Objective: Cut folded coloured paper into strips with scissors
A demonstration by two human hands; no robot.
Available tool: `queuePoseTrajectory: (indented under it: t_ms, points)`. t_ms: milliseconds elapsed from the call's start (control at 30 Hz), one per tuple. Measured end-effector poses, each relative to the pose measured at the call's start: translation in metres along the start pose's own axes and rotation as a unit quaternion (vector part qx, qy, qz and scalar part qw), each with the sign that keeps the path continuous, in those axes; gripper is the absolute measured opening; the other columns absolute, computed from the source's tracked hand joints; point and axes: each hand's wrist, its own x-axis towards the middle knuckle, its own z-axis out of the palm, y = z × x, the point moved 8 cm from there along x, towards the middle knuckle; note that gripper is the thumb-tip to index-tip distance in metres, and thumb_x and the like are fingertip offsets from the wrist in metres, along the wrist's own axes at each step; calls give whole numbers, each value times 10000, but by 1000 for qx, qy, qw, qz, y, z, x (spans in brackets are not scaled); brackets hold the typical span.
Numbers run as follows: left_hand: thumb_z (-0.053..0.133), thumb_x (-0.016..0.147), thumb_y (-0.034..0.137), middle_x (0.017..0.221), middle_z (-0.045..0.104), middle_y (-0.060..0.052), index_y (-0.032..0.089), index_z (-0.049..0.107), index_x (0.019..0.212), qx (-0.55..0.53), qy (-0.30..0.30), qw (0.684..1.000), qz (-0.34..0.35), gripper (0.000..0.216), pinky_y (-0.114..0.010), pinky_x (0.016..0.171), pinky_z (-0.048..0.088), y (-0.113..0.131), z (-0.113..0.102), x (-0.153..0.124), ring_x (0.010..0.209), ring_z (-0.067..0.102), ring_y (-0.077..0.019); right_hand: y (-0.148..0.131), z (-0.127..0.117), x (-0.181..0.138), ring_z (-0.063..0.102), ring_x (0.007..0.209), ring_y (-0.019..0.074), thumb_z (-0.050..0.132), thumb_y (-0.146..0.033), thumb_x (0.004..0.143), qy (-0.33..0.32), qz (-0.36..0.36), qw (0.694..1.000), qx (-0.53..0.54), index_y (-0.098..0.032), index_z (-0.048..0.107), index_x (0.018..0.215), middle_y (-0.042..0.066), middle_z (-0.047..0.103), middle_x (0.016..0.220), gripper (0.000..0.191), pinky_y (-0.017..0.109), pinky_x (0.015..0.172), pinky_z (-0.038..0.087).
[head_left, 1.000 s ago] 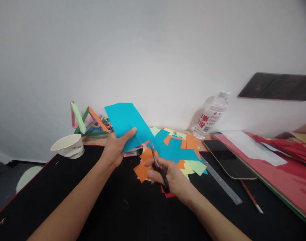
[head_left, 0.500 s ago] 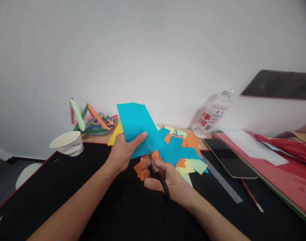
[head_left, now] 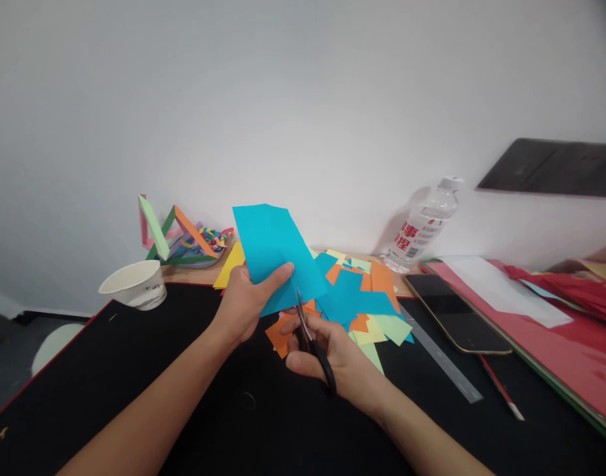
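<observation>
Between thumb and fingers, my left hand [head_left: 246,301] pinches a sheet of blue paper [head_left: 273,241], raised and tilted above the black table mat [head_left: 223,416]. My right hand [head_left: 333,350] is closed round the black handles of a pair of scissors [head_left: 319,354]. Their blades point up at the lower edge of the sheet, right of my left thumb; how far they are parted is hard to make out. Behind the scissors lies a pile of paper pieces [head_left: 347,294] in blue, orange, yellow and pale green.
On the left stand a white paper cup [head_left: 134,284] and a tray of coloured paper bits [head_left: 204,261] with folded strips. To the right are a clear ruler [head_left: 442,354], a phone [head_left: 456,314], a pencil [head_left: 501,387], red sheets [head_left: 541,350] and a water bottle [head_left: 422,225].
Hardly anything differs. The blue sheet and my left hand sit very slightly further right and lower; both hands keep the same grip.
</observation>
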Motion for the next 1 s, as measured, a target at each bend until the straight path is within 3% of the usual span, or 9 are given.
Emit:
queuePoseTrajectory:
  t_ms: [567, 1000]
  points:
    - [778, 659, 323, 725, 700, -25, 159, 651, 820, 0, -4, 1000, -1, 263, -273, 501, 542, 0, 2, -2, 551, 637, -165, 0, 0, 1, 392, 582, 101, 763, -491, 679, 0, 3, 1000, -13, -169, 540, 901, -47, 469, 662, 451, 242, 538, 301]
    - [765, 675, 327, 698, 683, -26, 154, 649, 796, 10, -7, 1000, 7, 240, -255, 473, 524, -1, 2, 0, 534, 623, -153, 2, -1, 2, 417, 581, 96, 842, -428, 601, 7, 19, 1000, 0, -159, 554, 914, -56, 479, 658, 504, 244, 555, 307]
